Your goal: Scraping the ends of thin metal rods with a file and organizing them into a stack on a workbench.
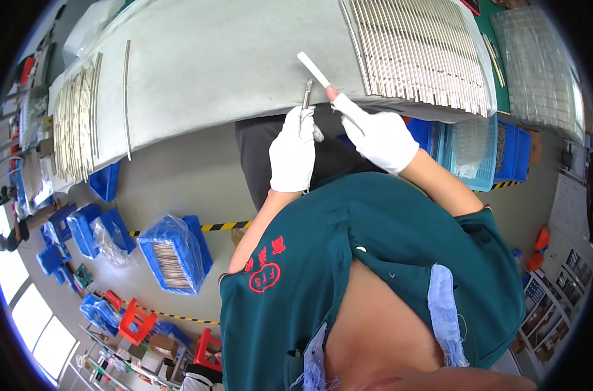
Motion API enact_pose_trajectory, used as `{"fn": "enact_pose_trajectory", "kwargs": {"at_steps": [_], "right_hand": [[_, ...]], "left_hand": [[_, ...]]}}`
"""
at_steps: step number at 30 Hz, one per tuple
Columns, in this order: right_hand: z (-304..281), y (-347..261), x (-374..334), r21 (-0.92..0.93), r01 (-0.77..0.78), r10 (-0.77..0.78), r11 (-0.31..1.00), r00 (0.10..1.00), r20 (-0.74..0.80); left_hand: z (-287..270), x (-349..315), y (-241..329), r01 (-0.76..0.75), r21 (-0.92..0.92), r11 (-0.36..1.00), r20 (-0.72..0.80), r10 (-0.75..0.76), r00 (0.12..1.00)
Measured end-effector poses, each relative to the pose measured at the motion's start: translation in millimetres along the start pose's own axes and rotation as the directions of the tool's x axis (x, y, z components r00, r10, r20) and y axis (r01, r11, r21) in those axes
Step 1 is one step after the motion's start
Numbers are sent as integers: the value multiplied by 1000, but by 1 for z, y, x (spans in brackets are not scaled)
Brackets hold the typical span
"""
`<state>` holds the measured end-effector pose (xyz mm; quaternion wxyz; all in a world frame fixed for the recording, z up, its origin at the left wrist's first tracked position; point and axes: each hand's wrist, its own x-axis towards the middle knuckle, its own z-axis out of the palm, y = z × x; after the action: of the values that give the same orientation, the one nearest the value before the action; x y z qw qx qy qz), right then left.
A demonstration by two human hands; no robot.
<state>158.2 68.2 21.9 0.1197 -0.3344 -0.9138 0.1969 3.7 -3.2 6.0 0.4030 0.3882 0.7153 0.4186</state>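
Note:
My left hand [293,153], in a white glove, is closed around a slim metal rod [307,94] whose end points up toward the table. Close by on the right, my right hand [382,140] wears a white glove too, with one bare fingertip showing. A narrow white strip [313,69] sticks out from that fingertip and slants up to the left; its material cannot be made out. The strip and the rod's end are a little apart. Both hands are at the near edge of the grey cloth-covered table [237,65].
Many metal rods [420,55] lie side by side at the table's right, more rods [78,117] at its left, and a single rod [127,98] apart. A light-blue basket [469,179] stands below at right. A plastic-wrapped blue crate [172,254] holds rods on the floor.

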Motion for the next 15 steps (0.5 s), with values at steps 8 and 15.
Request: {"fn": "enact_pose_trajectory", "kwargs": {"at_steps": [8,15], "right_hand": [[2,1,11,24,-65,64,998,996,66],[-5,9,-7,-145,-37,59,989,987,147]], "left_hand": [[-1,-1,0,0,-48,999,3,0,1000],[-17,12,0,141,-200,970,196,-101,975]]}}
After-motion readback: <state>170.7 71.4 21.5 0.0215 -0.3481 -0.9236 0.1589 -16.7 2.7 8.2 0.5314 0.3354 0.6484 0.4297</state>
